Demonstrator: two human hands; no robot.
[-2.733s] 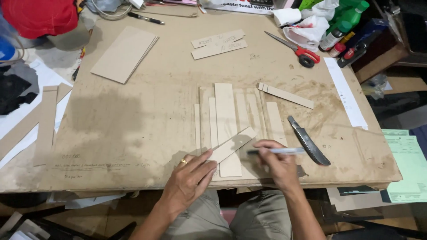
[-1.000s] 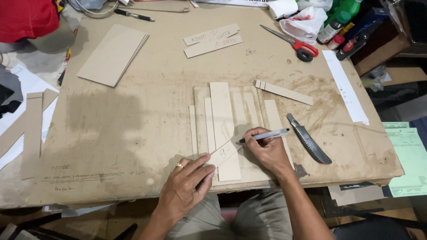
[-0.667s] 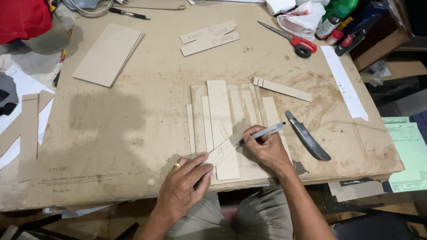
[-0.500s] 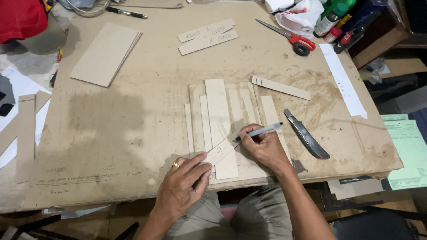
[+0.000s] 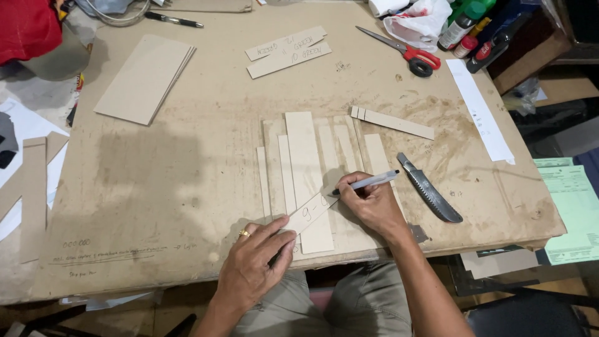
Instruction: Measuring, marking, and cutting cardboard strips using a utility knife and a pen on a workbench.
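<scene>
Right hand (image 5: pixel 373 206): grip closed on a pen (image 5: pixel 367 182), tip on a cardboard strip (image 5: pixel 310 212). Left hand (image 5: pixel 254 265): fingers together, pinning that strip's near end flat. Strip lies diagonally across cut pieces on the bench (image 5: pixel 187 187).

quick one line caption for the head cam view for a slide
Left hand pins a narrow cardboard strip on the worktable while the right hand writes on it with a pen.

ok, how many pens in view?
2. One pen in the right hand, tip on the cardboard strip; a dark pen lies at the table's far edge. Clutter may hide others.
</scene>
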